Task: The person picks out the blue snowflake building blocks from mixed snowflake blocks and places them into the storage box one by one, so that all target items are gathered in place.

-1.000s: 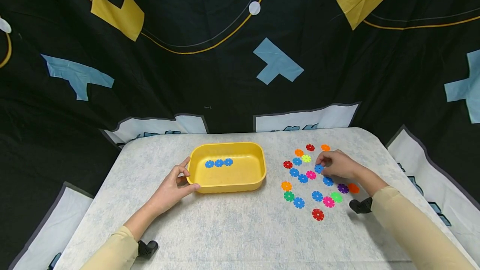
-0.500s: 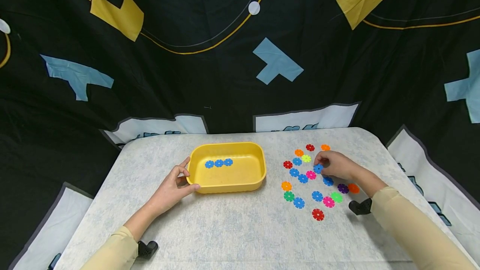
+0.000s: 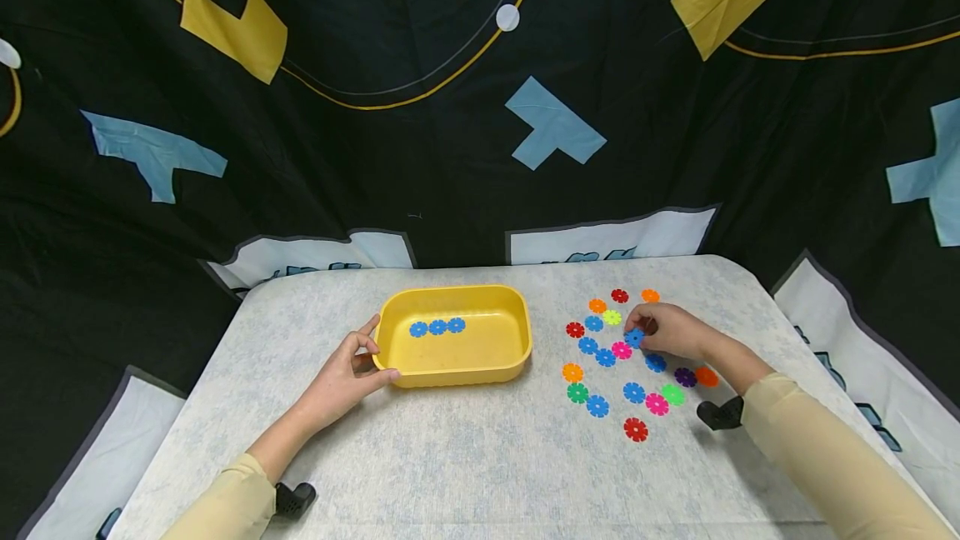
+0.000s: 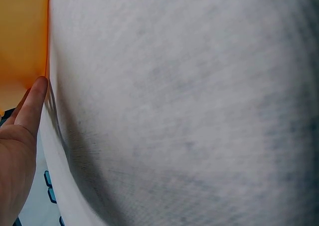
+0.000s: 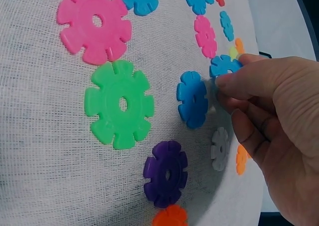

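My right hand pinches a blue snowflake disc between thumb and fingertips, just above the table. In the right wrist view that blue disc is tilted, its lower edge under the thumb. Around the hand lie notched snowflake discs: a pink disc, a purple disc, a green disc and several blue ones. On the left, my left hand holds the near-left corner of a yellow tray, thumb on its front wall, fingers at its left rim. Three blue discs lie inside in a row.
Red, orange and yellow discs lie farther back, such as a red disc. Another red disc lies nearest the front. In the right wrist view a pale disc sits in the hand's shadow. Dark cloth hangs behind the table.
The right hand has shifted slightly left with the blue disc in its fingers. The left hand, the tray and the three discs inside stay in place.
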The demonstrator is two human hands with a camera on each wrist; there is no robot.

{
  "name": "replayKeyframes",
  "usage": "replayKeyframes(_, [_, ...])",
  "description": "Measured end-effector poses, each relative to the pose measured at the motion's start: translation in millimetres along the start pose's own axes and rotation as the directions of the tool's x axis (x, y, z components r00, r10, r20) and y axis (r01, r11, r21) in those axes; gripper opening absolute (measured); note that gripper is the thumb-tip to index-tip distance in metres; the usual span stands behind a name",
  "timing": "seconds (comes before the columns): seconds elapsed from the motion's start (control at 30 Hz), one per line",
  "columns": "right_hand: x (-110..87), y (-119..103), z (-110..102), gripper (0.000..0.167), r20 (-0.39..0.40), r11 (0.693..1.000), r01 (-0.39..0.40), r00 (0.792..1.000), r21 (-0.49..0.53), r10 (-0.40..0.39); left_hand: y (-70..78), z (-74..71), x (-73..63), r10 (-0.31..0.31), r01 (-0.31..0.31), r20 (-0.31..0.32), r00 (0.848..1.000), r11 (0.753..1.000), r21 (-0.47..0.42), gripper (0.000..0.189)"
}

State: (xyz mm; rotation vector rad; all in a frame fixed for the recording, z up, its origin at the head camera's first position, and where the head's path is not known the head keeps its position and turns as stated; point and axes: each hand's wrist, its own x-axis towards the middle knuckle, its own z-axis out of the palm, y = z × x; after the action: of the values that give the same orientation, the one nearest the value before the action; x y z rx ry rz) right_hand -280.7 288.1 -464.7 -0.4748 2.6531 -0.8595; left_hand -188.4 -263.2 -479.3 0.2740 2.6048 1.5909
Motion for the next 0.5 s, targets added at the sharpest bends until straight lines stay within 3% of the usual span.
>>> replayKeyframes(0.1, [-2.4, -0.8, -1.6, 0.023, 0.008, 1.0, 0.014, 1.0, 0.027, -0.014, -0.3, -0.2, -0.1, 0.0, 0.0, 0.003, 1.0, 1.0, -0.004, 0.06])
replayKeyframes(0.5, [-6.5, 1.6, -7.6, 0.028, -0.017, 0.976, -0.046, 0.999, 0.212, 0.051, -2.0, -0.6, 0.3, 0.005, -0.005, 0.003, 1.0, 1.0, 0.005, 0.062])
